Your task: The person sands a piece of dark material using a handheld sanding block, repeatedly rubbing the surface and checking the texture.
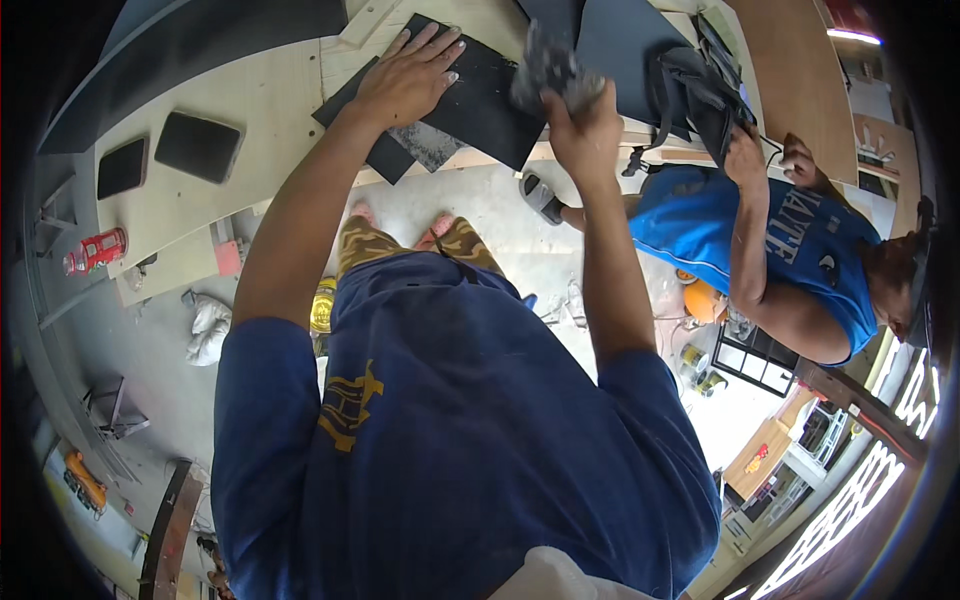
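L hand (408, 85) is palm-down, fingers a bit spread, flat on the upper L part of a black panel (490, 105) on the wooden counter (275, 105); the rest of the panel runs out to the R of that hand & toward the wearer. R hand (585, 130) is curled tight round a grey wad (545, 75), thumb on the near side; wad sticks out fwd & L of the R hand, over or against the panel's R edge. It's blurred, so can't tell the material or if it's touching. Just below the L hand, toward the wearer: a grey speckled patch (430, 145), w/ a 2nd black piece (388, 160) next to it, partly under the panel. Well L of the L hand, 2 dark rounded-corner slabs (198, 148) lie side by side on the counter. Fwd & R of the R hand, a large dark sheet (620, 50); farther R, a black strapped bag (690, 85) w/ a co-worker's hand (745, 160) at it.
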Action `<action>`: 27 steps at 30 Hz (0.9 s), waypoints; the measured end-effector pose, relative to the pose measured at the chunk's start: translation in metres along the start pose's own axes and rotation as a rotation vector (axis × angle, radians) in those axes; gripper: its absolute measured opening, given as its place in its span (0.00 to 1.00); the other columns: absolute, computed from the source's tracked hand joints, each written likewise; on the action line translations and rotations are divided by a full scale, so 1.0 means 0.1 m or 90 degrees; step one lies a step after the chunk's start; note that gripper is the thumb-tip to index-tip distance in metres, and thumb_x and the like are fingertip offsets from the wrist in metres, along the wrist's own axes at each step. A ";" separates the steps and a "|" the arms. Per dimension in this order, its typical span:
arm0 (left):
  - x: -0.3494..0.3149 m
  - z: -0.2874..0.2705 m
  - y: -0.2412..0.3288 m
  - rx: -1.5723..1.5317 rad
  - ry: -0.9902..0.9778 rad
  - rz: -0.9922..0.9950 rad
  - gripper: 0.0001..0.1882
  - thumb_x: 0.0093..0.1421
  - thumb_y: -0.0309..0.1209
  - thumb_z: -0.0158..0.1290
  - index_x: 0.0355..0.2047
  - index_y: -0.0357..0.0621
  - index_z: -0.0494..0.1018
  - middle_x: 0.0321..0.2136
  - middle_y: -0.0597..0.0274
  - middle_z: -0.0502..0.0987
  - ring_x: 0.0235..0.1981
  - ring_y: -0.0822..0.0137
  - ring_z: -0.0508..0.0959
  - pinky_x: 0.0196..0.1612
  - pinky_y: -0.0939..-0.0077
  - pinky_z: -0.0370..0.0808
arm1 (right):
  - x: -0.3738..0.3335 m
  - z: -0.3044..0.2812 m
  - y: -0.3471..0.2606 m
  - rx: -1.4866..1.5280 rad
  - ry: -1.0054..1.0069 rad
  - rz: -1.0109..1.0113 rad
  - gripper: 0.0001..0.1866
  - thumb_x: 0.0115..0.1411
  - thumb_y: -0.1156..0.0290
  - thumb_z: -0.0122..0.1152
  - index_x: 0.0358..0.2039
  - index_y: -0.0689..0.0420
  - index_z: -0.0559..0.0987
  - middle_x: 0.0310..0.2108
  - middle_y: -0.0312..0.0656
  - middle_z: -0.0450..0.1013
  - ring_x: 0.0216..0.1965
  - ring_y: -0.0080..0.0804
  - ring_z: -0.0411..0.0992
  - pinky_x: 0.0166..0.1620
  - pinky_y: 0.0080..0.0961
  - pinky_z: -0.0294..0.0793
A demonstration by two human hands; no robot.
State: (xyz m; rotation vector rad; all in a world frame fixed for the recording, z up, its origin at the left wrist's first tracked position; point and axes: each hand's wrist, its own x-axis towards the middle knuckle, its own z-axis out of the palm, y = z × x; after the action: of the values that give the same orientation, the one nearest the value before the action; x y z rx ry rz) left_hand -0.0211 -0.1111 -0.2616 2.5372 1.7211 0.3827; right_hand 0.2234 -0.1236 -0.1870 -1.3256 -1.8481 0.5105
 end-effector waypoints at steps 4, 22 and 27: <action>0.08 0.03 0.03 -0.024 0.020 0.025 0.25 0.67 0.38 0.41 0.63 0.47 0.60 0.68 0.66 0.52 0.68 0.60 0.52 0.69 0.58 0.48 | 0.16 0.53 0.16 -0.114 0.078 -0.074 0.18 0.54 0.69 0.68 0.39 0.60 0.69 0.25 0.51 0.76 0.27 0.47 0.78 0.31 0.35 0.76; 0.02 -0.80 0.27 -0.507 0.014 0.195 0.07 0.56 0.30 0.57 0.33 0.40 0.76 0.30 0.55 0.78 0.35 0.54 0.77 0.42 0.62 0.72 | -0.63 -0.43 -0.51 0.626 -0.106 0.364 0.35 0.49 0.73 0.71 0.57 0.65 0.68 0.44 0.44 0.75 0.35 0.34 0.76 0.41 0.30 0.76; 0.20 -0.58 -0.06 -0.550 0.099 0.149 0.12 0.61 0.34 0.52 0.41 0.40 0.76 0.31 0.49 0.78 0.35 0.50 0.78 0.39 0.64 0.74 | -0.12 0.22 -0.46 0.300 -0.019 0.345 0.10 0.52 0.75 0.68 0.35 0.62 0.82 0.31 0.35 0.78 0.32 0.21 0.73 0.36 0.21 0.72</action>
State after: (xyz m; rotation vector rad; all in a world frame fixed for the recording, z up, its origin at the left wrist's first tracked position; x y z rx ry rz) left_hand -0.0330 -0.0963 -0.2028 2.0621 0.9449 1.0780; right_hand 0.1806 -0.1487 -0.1720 -1.4718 -1.2567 1.1723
